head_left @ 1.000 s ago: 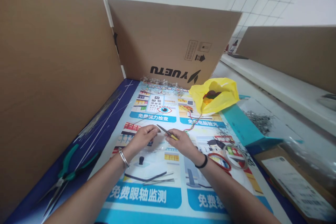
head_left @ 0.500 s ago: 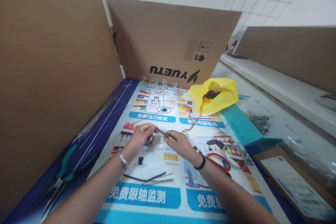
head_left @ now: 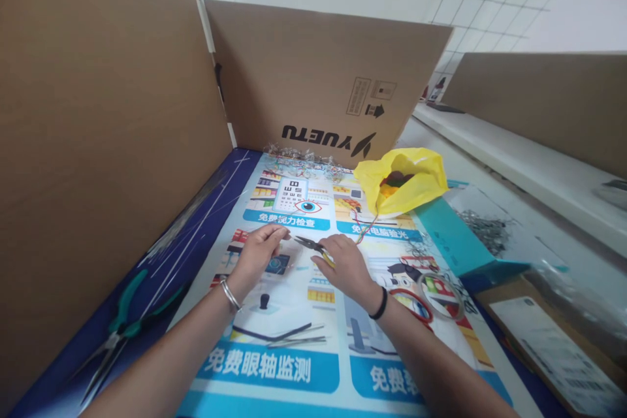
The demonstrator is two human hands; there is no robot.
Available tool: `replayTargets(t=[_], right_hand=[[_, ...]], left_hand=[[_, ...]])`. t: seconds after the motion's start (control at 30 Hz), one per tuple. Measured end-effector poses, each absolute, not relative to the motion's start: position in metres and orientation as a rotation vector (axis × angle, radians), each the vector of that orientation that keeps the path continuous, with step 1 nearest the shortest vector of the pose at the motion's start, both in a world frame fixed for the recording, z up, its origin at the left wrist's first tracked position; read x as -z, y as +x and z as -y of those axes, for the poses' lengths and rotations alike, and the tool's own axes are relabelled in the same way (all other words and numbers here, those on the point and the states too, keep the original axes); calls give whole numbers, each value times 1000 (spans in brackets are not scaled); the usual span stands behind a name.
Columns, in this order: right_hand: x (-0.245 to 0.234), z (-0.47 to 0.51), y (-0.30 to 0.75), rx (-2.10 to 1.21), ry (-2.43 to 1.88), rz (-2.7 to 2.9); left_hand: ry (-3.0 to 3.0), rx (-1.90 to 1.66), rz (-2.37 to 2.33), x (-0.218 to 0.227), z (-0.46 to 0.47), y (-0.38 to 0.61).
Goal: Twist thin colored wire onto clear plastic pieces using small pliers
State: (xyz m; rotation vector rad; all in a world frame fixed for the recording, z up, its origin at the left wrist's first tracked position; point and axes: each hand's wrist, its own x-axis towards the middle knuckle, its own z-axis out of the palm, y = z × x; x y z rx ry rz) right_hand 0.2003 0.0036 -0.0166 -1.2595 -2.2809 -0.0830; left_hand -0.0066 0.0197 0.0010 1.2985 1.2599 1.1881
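Observation:
Over the printed sheet, my right hand [head_left: 344, 266] is wrapped round small needle-nose pliers [head_left: 309, 244] with yellow handles. Their jaws look slightly parted and point left, just short of my left fingertips. My left hand [head_left: 260, 253] is closed in a pinch; what sits between its thumb and finger is too small to make out. Beneath both hands lies the printed sheet [head_left: 289, 398]. Several thin metal rods [head_left: 300, 339] rest on it below my hands.
Teal-handled long-nose pliers [head_left: 117, 333] and thin wires [head_left: 183, 219] lie at left. Cardboard walls [head_left: 294, 72] stand behind and left. A yellow bag [head_left: 406, 173], a wire roll [head_left: 460, 307], a red ring [head_left: 426, 313], and a cardboard parcel [head_left: 519, 366] are at right. Tangled wire pieces [head_left: 308, 160] lie at the back.
The pliers' jaws have parted and drawn back from my left fingertips. My right hand has shifted slightly right, and its fingers have loosened on the handles. My left hand stays pinched.

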Motion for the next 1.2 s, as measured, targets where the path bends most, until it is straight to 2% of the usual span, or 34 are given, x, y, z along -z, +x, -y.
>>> replayTargets(t=[0.8, 1.2], right_hand=[[10, -7, 205, -38, -1191, 2308], [-1, -10, 209, -449, -1158, 2315]], left_hand=[[1473, -1154, -1207, -2, -16, -6], [1493, -1139, -1271, -5, -15, -5]])
